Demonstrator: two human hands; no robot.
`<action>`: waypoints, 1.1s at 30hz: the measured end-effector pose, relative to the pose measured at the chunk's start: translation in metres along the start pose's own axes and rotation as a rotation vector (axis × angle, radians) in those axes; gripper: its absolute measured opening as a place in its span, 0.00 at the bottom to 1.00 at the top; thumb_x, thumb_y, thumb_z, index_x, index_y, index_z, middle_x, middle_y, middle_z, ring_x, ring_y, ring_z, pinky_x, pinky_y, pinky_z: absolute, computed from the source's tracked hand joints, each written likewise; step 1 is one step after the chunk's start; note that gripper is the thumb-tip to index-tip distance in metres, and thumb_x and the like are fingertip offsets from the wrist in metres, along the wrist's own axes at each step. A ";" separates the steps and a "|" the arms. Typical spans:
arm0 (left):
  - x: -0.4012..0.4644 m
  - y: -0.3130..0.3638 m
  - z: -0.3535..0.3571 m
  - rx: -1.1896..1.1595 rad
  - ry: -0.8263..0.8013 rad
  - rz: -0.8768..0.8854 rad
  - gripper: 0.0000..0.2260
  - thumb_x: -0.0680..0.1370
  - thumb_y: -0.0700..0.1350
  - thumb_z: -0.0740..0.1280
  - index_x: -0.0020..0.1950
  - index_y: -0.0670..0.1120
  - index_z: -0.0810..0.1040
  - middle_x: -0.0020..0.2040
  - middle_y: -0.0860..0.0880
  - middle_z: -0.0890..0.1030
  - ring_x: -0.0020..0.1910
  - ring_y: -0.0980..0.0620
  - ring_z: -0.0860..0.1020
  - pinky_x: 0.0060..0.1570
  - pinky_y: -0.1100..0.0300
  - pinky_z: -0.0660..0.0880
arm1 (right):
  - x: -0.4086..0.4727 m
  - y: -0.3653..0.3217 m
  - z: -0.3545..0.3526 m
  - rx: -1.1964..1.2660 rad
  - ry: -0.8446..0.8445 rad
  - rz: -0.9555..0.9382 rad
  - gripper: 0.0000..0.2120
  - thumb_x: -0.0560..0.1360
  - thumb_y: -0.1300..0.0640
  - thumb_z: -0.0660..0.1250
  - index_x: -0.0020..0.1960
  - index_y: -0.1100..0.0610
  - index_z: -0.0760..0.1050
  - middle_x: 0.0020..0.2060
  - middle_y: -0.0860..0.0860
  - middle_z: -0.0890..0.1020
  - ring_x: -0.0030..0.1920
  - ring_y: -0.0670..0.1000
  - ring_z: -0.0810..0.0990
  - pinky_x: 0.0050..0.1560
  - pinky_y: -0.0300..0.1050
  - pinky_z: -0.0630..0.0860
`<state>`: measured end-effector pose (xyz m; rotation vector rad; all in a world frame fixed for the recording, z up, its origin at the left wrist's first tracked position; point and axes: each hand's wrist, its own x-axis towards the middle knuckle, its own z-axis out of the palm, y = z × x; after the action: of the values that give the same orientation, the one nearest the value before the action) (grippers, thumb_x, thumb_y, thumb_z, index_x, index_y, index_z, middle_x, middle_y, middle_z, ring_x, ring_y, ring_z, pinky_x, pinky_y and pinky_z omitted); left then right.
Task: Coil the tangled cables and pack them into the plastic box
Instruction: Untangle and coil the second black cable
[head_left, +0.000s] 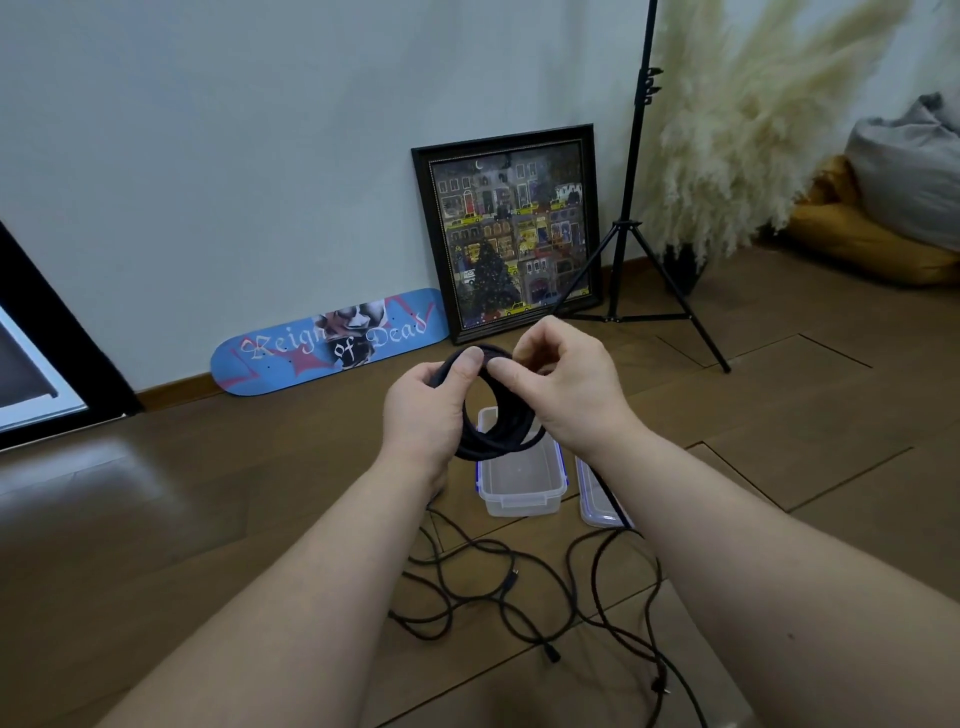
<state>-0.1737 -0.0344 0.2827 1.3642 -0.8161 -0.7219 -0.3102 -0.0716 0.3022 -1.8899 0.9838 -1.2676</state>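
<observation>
Both hands gripping coil (470, 447) above box (519, 475): left hand (428, 410) clamps loops, right hand (561, 384) pinches top strand. Keep loops even (tail trailing to floor), then lower in.

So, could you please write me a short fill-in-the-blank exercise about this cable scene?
1. Both hands hold a coil of ____ cable.
2. The plastic box on the floor has its lid ____.
3. The loose cables lie on the ____.
4. The skateboard deck leans against the ____.

Missing words: black; off; floor; wall
</observation>
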 end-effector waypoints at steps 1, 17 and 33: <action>0.001 0.000 0.000 -0.020 0.025 0.001 0.13 0.74 0.55 0.72 0.47 0.46 0.81 0.36 0.55 0.79 0.39 0.51 0.74 0.46 0.49 0.74 | -0.001 0.001 -0.001 -0.028 -0.005 -0.006 0.10 0.72 0.54 0.74 0.40 0.50 0.73 0.38 0.46 0.78 0.40 0.45 0.76 0.42 0.38 0.73; 0.008 0.010 -0.015 0.060 0.221 0.151 0.22 0.76 0.63 0.65 0.46 0.44 0.77 0.43 0.46 0.82 0.42 0.52 0.78 0.45 0.55 0.75 | -0.006 -0.021 0.000 -0.127 0.031 0.088 0.07 0.75 0.56 0.70 0.39 0.51 0.75 0.33 0.43 0.78 0.36 0.44 0.76 0.38 0.38 0.73; 0.004 0.008 -0.003 -0.130 0.238 0.021 0.19 0.82 0.61 0.54 0.51 0.49 0.77 0.46 0.49 0.80 0.46 0.49 0.77 0.57 0.46 0.75 | -0.009 -0.009 0.025 -0.020 0.107 0.220 0.07 0.77 0.57 0.65 0.41 0.54 0.73 0.34 0.49 0.80 0.37 0.50 0.78 0.38 0.44 0.73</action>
<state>-0.1692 -0.0351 0.2913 1.2937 -0.5838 -0.5729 -0.2873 -0.0571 0.2975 -1.6896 1.2283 -1.2410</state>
